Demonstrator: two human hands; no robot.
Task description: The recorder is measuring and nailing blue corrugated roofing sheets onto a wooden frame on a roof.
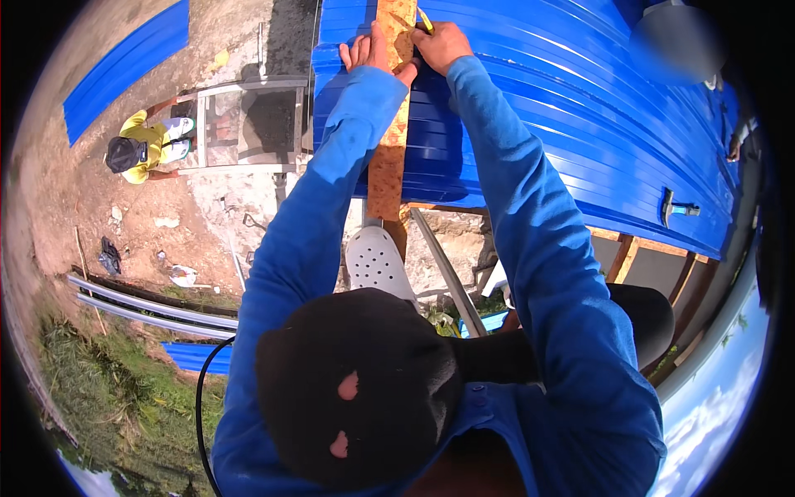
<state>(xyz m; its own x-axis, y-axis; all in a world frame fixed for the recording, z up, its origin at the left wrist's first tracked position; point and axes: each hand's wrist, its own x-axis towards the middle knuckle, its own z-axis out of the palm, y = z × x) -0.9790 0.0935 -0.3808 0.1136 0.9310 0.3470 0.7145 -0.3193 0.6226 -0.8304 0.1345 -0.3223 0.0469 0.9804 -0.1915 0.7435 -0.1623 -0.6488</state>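
Note:
A long narrow wooden board (387, 170) lies across blue ribbed metal roofing sheets (538, 124). My left hand (374, 56) holds the board down, fingers on its left side and thumb against its right edge. In my right hand (445, 45) a slim yellow pencil (426, 20) is pinched, beside the board's right edge. The pencil's lower end is hidden by my fingers. The near end of the board sticks out past the edge of the sheets, just above my white clog (377, 263).
A hammer (681, 209) rests on the sheets at right, above wooden rafters (623, 258). Beyond the left edge is a drop to the ground, where a person in a yellow shirt (142, 142) stands at a metal frame (242, 169). Another person's hand (735, 147) shows far right.

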